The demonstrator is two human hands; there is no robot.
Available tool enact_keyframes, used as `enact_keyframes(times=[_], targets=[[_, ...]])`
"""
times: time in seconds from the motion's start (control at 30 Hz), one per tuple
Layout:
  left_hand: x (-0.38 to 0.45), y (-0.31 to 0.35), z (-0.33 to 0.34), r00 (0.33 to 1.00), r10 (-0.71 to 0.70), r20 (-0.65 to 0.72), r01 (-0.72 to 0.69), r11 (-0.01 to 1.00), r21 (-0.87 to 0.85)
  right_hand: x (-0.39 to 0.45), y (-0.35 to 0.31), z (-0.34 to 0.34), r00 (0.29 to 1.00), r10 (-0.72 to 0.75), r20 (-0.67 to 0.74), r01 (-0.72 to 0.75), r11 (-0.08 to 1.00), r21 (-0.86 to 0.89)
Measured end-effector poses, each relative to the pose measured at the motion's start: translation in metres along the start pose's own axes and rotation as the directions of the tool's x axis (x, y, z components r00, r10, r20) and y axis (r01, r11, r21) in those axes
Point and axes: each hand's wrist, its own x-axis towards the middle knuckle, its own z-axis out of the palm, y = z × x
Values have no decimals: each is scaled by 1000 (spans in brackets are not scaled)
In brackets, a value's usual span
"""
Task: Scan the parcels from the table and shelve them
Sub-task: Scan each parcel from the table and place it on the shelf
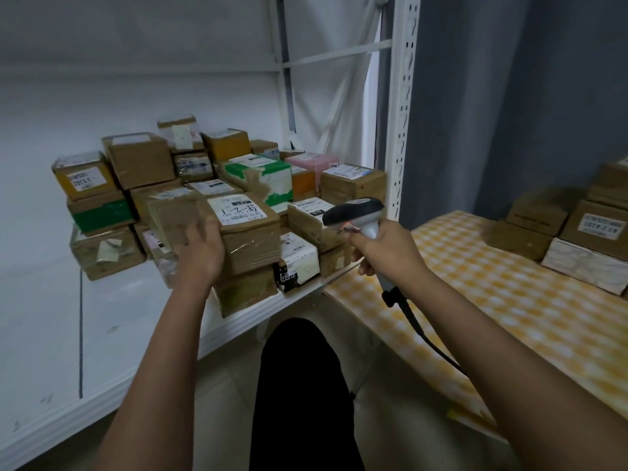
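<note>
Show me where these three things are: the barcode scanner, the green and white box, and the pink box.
barcode scanner [353, 210]: head view, on its dark head, above the right hand.
green and white box [260, 176]: head view, on its front face.
pink box [314, 162]: head view, on its top face.

The parcel [246, 229] under the left hand [200, 253] is brown cardboard wrapped in glossy clear tape, with a matt white paper label. The scanner [356, 215] in the right hand [384, 249] is smooth plastic, dark on top and pale grey at the handle. The shelf [68, 317] is white painted metal with a slight sheen, and the table [492, 300] wears a yellow checked cloth.
</note>
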Motion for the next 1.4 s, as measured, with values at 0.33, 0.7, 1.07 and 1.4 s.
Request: enact_keyframes(times=[0.33,0.7,1.07,1.4], targets=[[-31,-5,5,881,471,-48,-401,796,454,1,14,9,998,38,58,-39,999,18],[-36,-1,16,738,669,-85,-553,673,491,-1,18,-3,995,40,90,-37,998,-42],[-89,64,167,502,752,427,-854,508,110,-7,51,-109,995,44,-87,-64,968,-242],[-131,121,317,280,658,699,-844,516,-147,-28,121,-256,911,133,-391,-276,900,-337]])
